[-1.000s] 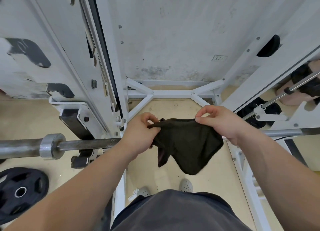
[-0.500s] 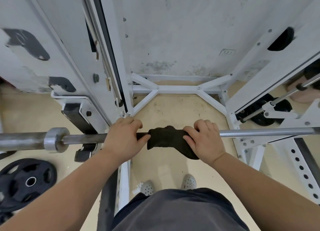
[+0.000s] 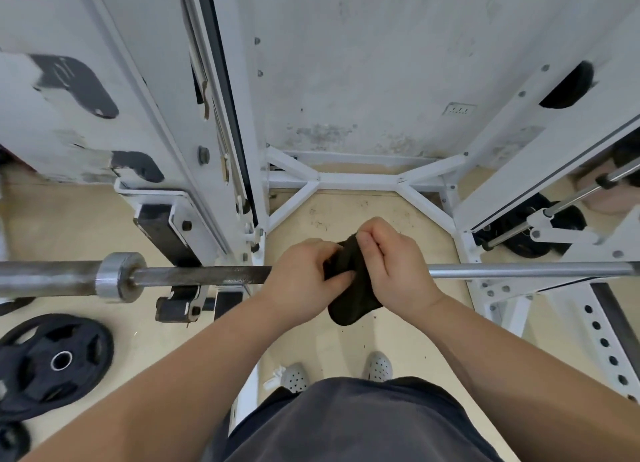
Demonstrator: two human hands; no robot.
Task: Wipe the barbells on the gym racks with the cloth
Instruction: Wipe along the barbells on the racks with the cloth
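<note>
Head view, looking down. Barbell (image 3: pixel 519 270) is lying horizontally across the middle of the frame, resting on the white rack (image 3: pixel 498 288); its collar (image 3: pixel 117 277) is sitting at centre left.

Cloth (image 3: pixel 349 288), dark, is bunched at the centre of the frame, over the bar, hiding that stretch of the shaft. Whether it is wrapped fully around the bar cannot be told.

Left hand (image 3: pixel 301 281) is closing on the cloth from the left side, fingers curled into the fabric. Right hand (image 3: pixel 398 271) is pinching the cloth's upper edge from the right, fingers bent, thumb against the fabric. The two hands are nearly touching.

Weight plate (image 3: pixel 52 361), black, is lying flat on the beige floor (image 3: pixel 398 219) at lower left. Grey perforated shoes (image 3: pixel 379 366) are showing at lower centre.
</note>
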